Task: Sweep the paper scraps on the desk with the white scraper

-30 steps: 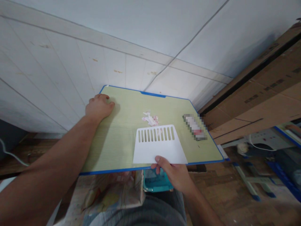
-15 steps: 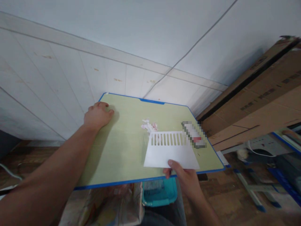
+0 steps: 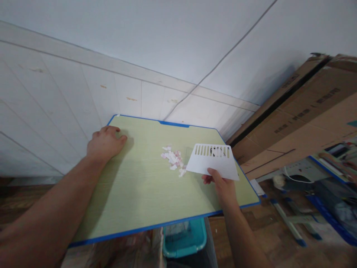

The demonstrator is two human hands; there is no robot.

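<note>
From my remote seat I'm watching the right hand, thumb on top and fingers beneath, pinch a flat white trapezoid plate with a row of slots by its wider near edge, out toward the right edge of the pale-green desk with a blue rim. There's a dark-and-white object peeking through the slots, too hidden for me to name. Just left of the plate, around the desk's middle, lie torn white-and-pink paper scraps. Over by the far left corner, the left hand rests at the left edge, fingers loosely bent, grasping nothing I can see. Beyond the right edge, tall brown cardboard carries dark printing, too blurred to read. Below the near edge sits a teal plastic tub.
</note>
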